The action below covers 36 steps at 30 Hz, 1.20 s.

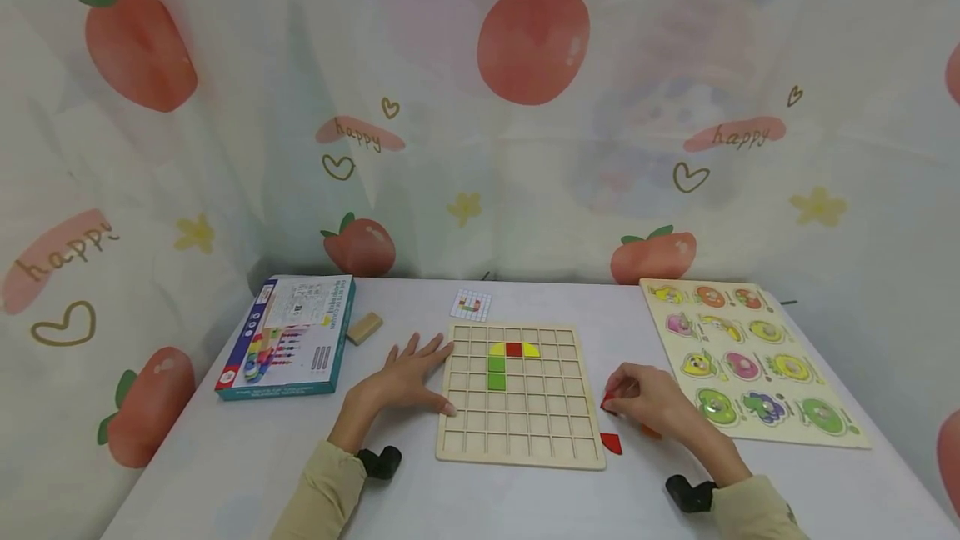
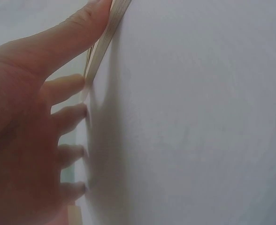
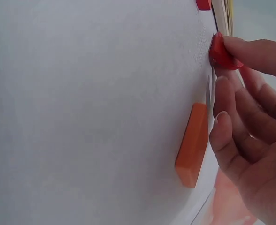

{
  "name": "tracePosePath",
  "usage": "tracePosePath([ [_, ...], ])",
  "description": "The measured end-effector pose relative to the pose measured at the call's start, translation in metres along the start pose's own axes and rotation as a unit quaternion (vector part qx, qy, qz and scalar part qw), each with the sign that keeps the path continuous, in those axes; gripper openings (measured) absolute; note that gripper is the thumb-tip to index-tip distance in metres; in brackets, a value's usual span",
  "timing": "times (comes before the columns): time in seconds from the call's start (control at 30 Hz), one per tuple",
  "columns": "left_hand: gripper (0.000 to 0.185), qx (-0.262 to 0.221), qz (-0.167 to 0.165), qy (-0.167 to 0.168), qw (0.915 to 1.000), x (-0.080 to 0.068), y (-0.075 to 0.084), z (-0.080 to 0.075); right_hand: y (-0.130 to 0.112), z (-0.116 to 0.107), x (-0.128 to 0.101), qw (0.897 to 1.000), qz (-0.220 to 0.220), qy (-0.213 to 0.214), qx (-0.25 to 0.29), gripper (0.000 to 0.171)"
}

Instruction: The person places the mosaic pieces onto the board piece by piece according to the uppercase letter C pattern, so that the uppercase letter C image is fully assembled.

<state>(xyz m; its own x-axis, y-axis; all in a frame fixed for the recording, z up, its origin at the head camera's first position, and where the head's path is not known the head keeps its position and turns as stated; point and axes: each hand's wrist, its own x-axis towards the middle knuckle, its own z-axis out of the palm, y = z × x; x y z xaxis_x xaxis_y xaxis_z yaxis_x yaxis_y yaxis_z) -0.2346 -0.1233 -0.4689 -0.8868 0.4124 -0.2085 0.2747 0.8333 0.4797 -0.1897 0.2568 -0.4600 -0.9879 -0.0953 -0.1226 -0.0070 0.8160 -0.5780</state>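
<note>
Left hand (image 1: 401,382) held with fingers spread apart, grid board (image 1: 525,425) touched at its left edge by the thumb, red piece (image 3: 220,54) pinched in the curled right hand (image 1: 651,398) beside the board's right edge, 5 coloured pieces (image 1: 497,364) set inside.

The white table (image 1: 525,507) bears a box (image 1: 288,336), block (image 1: 365,328), card (image 1: 471,305), grid board (image 1: 519,443), fruit board (image 1: 767,348) and red piece (image 1: 612,443).
</note>
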Motion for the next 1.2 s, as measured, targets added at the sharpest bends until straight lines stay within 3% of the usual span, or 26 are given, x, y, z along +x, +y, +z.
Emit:
tracePosePath([
  [0.27, 0.105, 0.002, 0.001, 0.002, 1.0000, 0.001, -0.002, 0.001, -0.010, 0.002, 0.003, 0.998, -0.045, 0.015, 0.035, 0.011],
  [0.57, 0.104, 0.001, 0.000, 0.001, 1.0000, 0.001, -0.001, 0.000, -0.025, 0.009, 0.006, 0.985, -0.068, -0.020, 0.160, 0.021],
  [0.83, 0.104, 0.003, 0.000, -0.001, 1.0000, 0.003, -0.004, 0.002, -0.037, 0.020, 0.014, 0.988, -0.095, -0.016, 0.125, 0.025],
  [1.2, 0.105, 0.000, 0.005, -0.004, 1.0000, 0.001, -0.004, 0.001, -0.055, 0.036, 0.021, 0.990, -0.106, -0.029, 0.090, 0.006],
])
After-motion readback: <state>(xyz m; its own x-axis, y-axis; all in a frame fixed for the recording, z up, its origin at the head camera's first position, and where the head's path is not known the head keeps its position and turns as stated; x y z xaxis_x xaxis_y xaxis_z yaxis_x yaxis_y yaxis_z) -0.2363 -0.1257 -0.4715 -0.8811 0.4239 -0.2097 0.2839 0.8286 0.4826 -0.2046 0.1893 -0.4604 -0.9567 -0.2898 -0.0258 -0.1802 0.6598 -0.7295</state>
